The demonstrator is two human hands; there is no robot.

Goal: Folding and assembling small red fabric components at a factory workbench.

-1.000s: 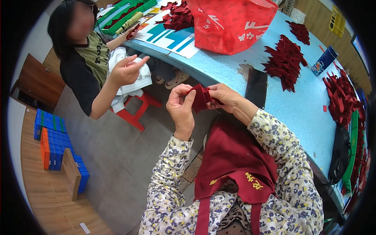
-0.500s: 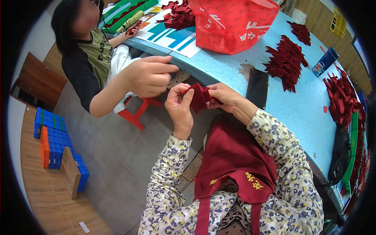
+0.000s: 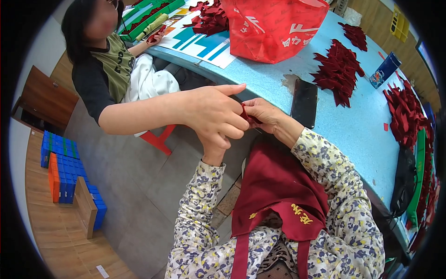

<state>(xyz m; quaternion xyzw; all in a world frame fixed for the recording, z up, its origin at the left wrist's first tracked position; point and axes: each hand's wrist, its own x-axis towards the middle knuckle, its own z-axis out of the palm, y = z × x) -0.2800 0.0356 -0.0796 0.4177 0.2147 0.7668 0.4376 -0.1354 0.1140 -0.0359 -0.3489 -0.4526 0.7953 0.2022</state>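
Note:
My right hand [image 3: 265, 114] pinches a dark red ribbon piece [image 3: 245, 113], perhaps a bow, just off the table's near edge. My left hand [image 3: 213, 152] is beside it, but a co-worker's hand [image 3: 211, 111] reaches across in front. Only the wrist and lower part of my left hand show; its fingers are hidden, as is most of the ribbon. The co-worker's fingers are partly curled, with the thumb stretched toward the table. Whether they touch the ribbon cannot be made out.
On the blue table [image 3: 265, 88] lie a black phone [image 3: 304, 104], piles of dark red bows [image 3: 338, 72], a red plastic bag [image 3: 274, 35] and a blue can [image 3: 385, 70]. A seated co-worker [image 3: 104, 69] is at the left, holding something in the other hand. Blue crates [image 3: 67, 179] stand on the floor.
The co-worker's hand has moved right and down, now covering my left hand and most of the ribbon, which both my hands were holding in view before. My right hand has hardly moved.

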